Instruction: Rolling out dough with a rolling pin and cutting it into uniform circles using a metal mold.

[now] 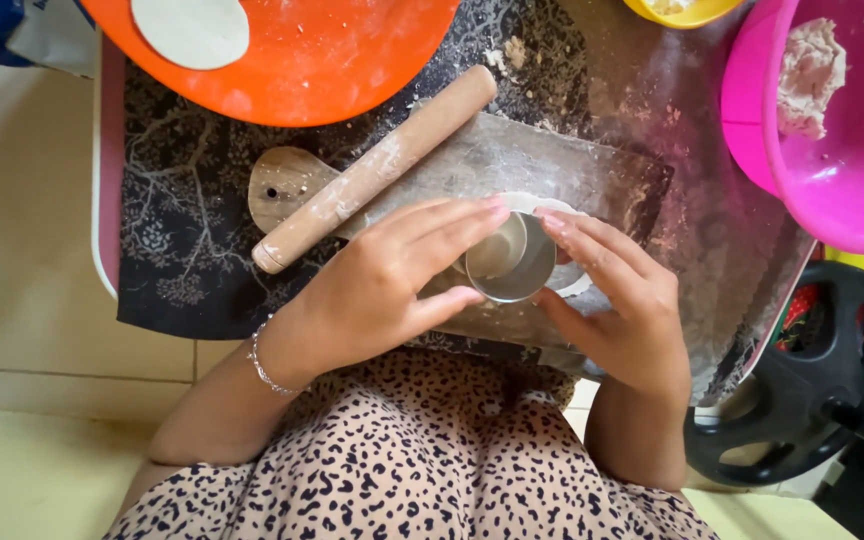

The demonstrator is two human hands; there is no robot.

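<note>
Both my hands sit on the cup [508, 262], a small round metal one, mouth up, standing on a thin sheet of dough [564, 275] on the board [592, 165].

Left hand [387, 285]: fingers curled against the cup's left wall, thumb on its near side, clamped on it. Right hand [620, 300]: fingertips on the far right rim, thumb near side, also closed on the cup.

Dough shows only as a pale edge far and right of the cup; the rest is hidden under my hands.

Judgement for a clean cut: keep the cup level, press evenly with both hands, give a small twist, and stay inside the dough's edge.

Rolling pin [377, 168] lies slantwise, left and far, apart from my hands. Orange tray [342, 70] at far left carries a cut round [190, 30]. Pink bowl [852, 190] at far right holds a lump of dough.
</note>
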